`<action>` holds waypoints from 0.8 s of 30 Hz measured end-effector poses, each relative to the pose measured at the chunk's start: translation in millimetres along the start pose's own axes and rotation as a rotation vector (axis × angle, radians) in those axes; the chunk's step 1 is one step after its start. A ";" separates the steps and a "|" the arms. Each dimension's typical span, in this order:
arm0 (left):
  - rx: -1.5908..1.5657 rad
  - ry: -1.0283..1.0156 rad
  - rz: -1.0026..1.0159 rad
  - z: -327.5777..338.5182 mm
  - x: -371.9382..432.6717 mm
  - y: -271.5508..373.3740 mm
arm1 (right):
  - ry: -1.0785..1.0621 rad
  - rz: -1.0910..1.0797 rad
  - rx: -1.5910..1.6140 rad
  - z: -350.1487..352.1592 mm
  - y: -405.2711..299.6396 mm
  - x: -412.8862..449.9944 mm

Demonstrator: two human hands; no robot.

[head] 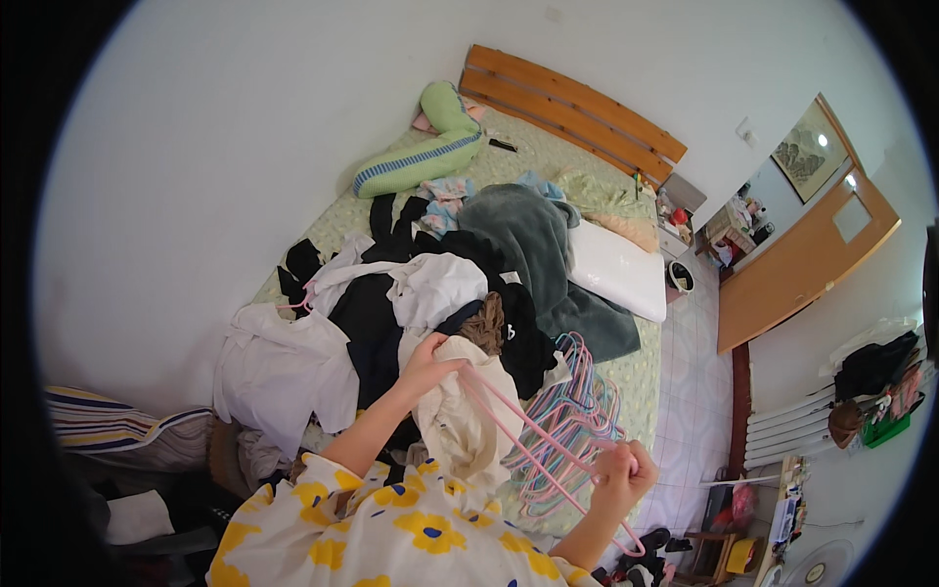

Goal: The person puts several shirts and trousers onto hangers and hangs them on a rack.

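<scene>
My left hand [433, 370] grips one end of a pink clothes hanger [539, 433], held over a cream garment [469, 418]. The hanger's other side is in my right hand [620, 473], which is closed around it near the bed's edge. Beneath and beyond it lies a heap of pink, blue and mint hangers [579, 403]. A white shirt [282, 367] on a pink hanger lies to the left. Beyond my left hand are a bunched white garment [440, 286], a brown cloth [486, 326] and several black garments [367, 315].
A grey blanket [513, 227], a white wrapped pillow [616, 268] and a green bolster [418, 158] lie on the bed near the wooden headboard [572, 106]. At the right are a tiled floor [689, 374] and a wooden door [807, 257]. Dark clothes [183, 506] fill the lower left.
</scene>
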State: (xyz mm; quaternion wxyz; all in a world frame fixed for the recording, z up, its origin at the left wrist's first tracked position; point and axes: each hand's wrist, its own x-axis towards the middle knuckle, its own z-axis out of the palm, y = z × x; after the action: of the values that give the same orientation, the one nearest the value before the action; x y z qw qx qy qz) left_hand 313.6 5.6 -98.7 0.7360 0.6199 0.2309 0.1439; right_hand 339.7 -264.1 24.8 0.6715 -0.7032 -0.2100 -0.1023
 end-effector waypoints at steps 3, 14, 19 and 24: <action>0.153 -0.004 0.169 19.3 1.5 -0.2 | 0.072 -0.010 -0.070 22.3 -2.2 -10.9; 0.306 -0.189 0.347 85.2 -50.4 35.6 | 0.118 -0.144 -0.088 62.5 25.1 -36.2; 0.487 -0.674 0.538 70.6 -56.5 61.7 | 0.195 -0.127 0.137 51.2 18.8 -30.3; 0.935 -0.274 1.118 58.6 -35.5 70.1 | 0.135 -0.036 0.621 30.6 -1.3 -27.1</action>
State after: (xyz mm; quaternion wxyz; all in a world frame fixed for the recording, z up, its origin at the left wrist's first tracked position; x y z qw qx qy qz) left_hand 319.0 -48.3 -17.1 0.2345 0.9061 -0.1759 0.3051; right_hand 310.7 -238.1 12.1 0.8645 -0.4525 -0.1988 -0.0915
